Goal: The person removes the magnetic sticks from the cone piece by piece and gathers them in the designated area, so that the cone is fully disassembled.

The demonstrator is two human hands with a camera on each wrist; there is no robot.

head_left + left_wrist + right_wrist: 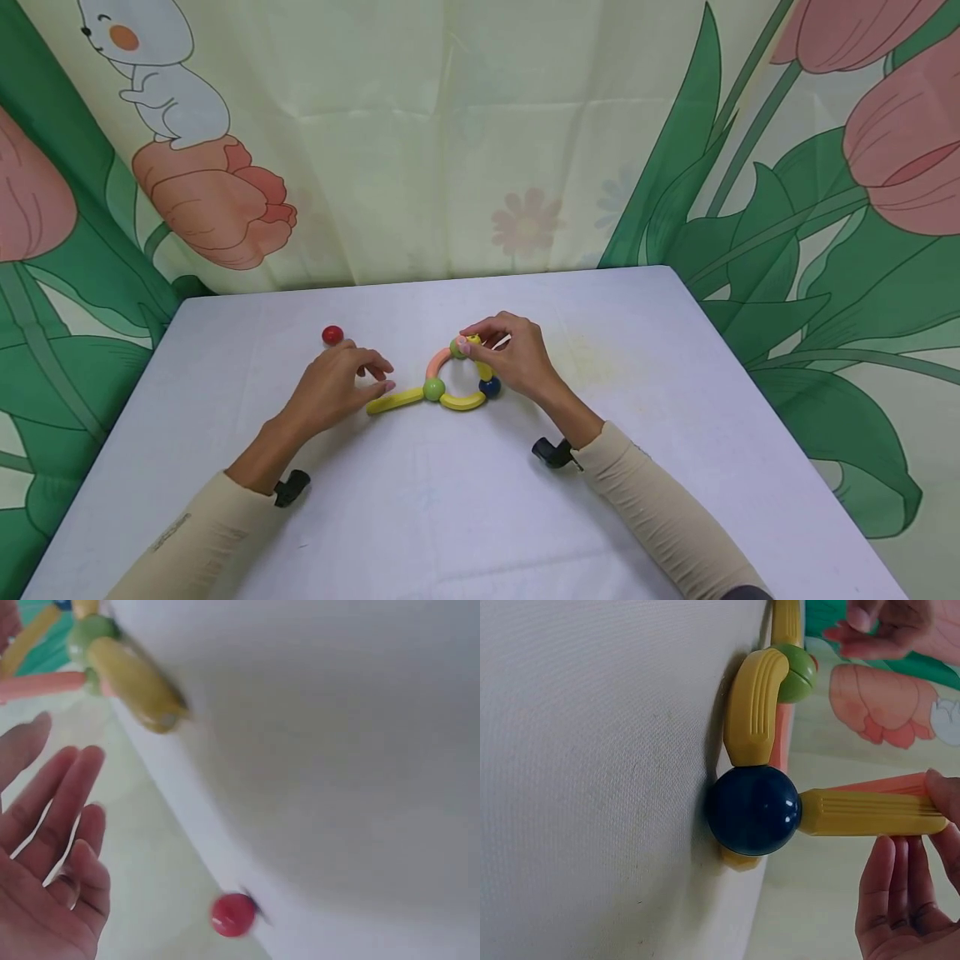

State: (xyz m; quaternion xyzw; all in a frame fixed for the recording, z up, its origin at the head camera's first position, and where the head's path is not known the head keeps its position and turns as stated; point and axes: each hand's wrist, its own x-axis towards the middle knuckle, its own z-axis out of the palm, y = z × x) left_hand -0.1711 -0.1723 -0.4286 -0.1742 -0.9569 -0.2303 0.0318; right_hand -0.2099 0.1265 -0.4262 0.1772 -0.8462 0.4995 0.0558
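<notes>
On the table lies a ring of curved sticks and balls: a pink curved stick (437, 363), a yellow curved stick (462, 402), green balls (434, 389) and a dark blue ball (754, 810). A straight yellow stick (396, 401) points left from the lower green ball. My right hand (517, 354) pinches the far end of a yellow stick (870, 813) that rises from the blue ball, thumb on one side and fingers on the other. With fingers loosely bent and holding nothing, my left hand (341, 383) hovers by the straight yellow stick.
A red ball (332, 336) sits apart, just beyond the left hand. White cloth covers the table (420, 517). Behind it hangs a curtain (390, 167) printed with tulips and a white animal. Dark wrist cameras (552, 452) show below both wrists.
</notes>
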